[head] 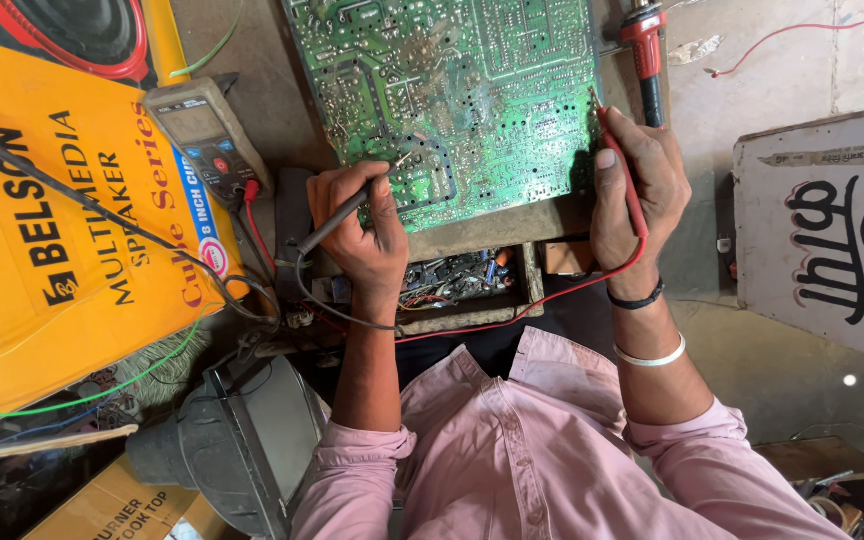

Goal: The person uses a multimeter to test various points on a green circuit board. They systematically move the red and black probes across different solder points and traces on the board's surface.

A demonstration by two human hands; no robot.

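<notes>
- Looking down from the head camera, I see both hands working over a green circuit board (447,95) that lies solder side up on a worn wooden tray (482,235).
- Left hand (360,235): fingers closed narrow around a black probe (337,222), held like a pen. Its tip points up and right at the board's lower left edge; I cannot tell if the tip actually touches.
- Right hand (637,190): thumb and fingers pinched shut on a red probe (620,160). The tip sits at the board's right edge, about halfway up.
- A red lead (552,295) runs from the right hand down and left under the tray's front; a dark lead loops away from the left hand's probe.
- Both leads head toward a grey multimeter (207,135), lying left of the board and partly on a yellow carton (62,230). Its screen is too small for me to read.
- A red-handled soldering iron (646,55) lies just above the right hand, beside the board's top right corner.
- Below the board, the tray's open front shows a tangle of small components and wires (452,280).
- The right wrist wears a black band (637,298) and a pale bangle (652,357); pink shirt sleeves (512,450) are rolled up.
- Lower left: a grey funnel-shaped part (232,440); a green wire (102,390) crosses the carton.
</notes>
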